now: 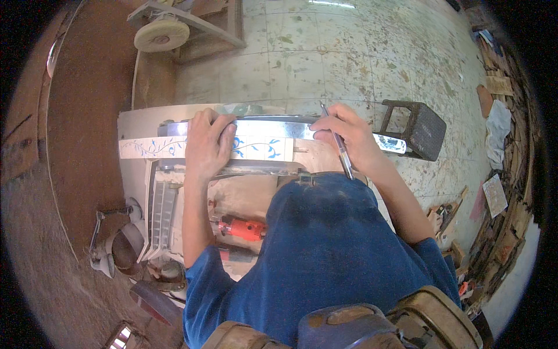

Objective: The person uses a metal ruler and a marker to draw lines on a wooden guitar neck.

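Clearly clamping pen (344, 156) with right fingers (332, 125), left fingers (224, 123) over ruler (270, 127), grip unclear; beneath, pale surface (145, 118); beyond, stained floor (296, 70).

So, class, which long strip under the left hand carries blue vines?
The flat cream strip, nearer the dark-blue shirt; the shiny silver metal strip beyond it shows no vines.

A shiny, apparently metal straightedge (273, 128) lies along the blue-vined white strip (256, 149).
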Demonstrator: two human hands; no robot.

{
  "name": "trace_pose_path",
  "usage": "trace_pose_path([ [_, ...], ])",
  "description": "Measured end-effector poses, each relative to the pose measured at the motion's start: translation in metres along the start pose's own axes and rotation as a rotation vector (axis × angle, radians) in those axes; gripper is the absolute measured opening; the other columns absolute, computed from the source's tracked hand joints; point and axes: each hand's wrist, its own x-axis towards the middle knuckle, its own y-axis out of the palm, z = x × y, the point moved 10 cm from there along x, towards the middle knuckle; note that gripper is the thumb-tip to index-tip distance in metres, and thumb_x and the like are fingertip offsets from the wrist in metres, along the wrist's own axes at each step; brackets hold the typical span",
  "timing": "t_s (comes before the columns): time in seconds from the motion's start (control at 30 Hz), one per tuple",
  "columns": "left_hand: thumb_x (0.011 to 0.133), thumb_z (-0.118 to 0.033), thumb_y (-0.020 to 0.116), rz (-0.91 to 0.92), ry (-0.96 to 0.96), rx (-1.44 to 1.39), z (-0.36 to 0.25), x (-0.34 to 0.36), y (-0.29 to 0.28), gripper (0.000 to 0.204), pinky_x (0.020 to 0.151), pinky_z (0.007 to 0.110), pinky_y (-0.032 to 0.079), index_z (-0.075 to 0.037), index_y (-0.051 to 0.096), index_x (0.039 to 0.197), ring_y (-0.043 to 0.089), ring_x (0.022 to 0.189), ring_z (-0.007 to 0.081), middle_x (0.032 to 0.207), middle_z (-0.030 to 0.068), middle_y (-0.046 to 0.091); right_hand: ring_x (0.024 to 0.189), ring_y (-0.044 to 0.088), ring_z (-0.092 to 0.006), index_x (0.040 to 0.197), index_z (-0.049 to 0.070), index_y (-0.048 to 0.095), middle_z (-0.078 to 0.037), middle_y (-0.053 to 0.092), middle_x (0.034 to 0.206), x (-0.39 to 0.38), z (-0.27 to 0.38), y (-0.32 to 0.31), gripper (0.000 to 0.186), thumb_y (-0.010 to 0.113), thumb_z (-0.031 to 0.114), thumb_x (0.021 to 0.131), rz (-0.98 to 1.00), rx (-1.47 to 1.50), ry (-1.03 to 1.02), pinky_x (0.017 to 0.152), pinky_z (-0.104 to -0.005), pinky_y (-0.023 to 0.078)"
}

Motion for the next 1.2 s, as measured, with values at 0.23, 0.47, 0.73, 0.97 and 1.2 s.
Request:
trace_pose_path([
  [0.23,0.096,-0.020,0.066,-0.015,-0.005,-0.016,0.000,-0.001,-0.002,0.016,0.088,0.046,0.042,-0.010,0.073,0.107,0.055,0.096,0.0332,0.094,0.0116,0.057,0.091,0.062,-0.0310,0.104,0.005,0.075,-0.011,0.058,0.096,-0.013,0.000,0.002,0.019,0.080,0.003,0.085,-0.055,-0.014,0.000,0.078,-0.0390,0.052],
  [0.47,0.096,-0.019,0.066,-0.022,0.021,-0.002,-0.004,0.001,-0.004,0.017,0.087,0.046,0.042,-0.009,0.073,0.107,0.055,0.094,0.0338,0.093,0.0120,0.057,0.084,0.068,-0.0249,0.102,0.006,0.076,-0.011,0.066,0.090,-0.017,-0.008,0.000,0.012,0.074,0.005,0.090,0.003,0.252,-0.083,0.075,-0.0345,0.053],
  [0.73,0.096,-0.020,0.066,-0.029,0.023,0.000,-0.003,0.001,-0.003,0.018,0.088,0.046,0.043,-0.008,0.072,0.108,0.055,0.095,0.0341,0.094,0.0124,0.057,0.073,0.067,-0.0161,0.097,0.005,0.072,-0.009,0.071,0.084,-0.024,-0.027,0.007,0.009,0.073,0.012,0.090,0.104,0.369,0.109,0.064,-0.0323,0.051],
  [0.97,0.096,-0.020,0.066,-0.023,0.011,-0.003,-0.002,0.000,-0.002,0.019,0.090,0.046,0.042,-0.007,0.072,0.108,0.055,0.096,0.0341,0.095,0.0130,0.057,0.070,0.068,-0.0257,0.089,0.004,0.071,-0.011,0.070,0.080,-0.011,-0.002,0.000,0.005,0.075,0.005,0.085,0.057,0.275,-0.023,0.062,-0.0368,0.052],
  [1.2,0.096,-0.020,0.066,-0.031,0.016,-0.007,-0.002,0.000,-0.002,0.019,0.089,0.046,0.042,-0.007,0.072,0.108,0.055,0.095,0.0338,0.094,0.0130,0.057,0.068,0.067,-0.0341,0.087,0.004,0.071,-0.014,0.068,0.077,-0.009,0.012,-0.002,0.008,0.075,0.000,0.081,0.006,0.189,-0.219,0.061,-0.0440,0.051],
])
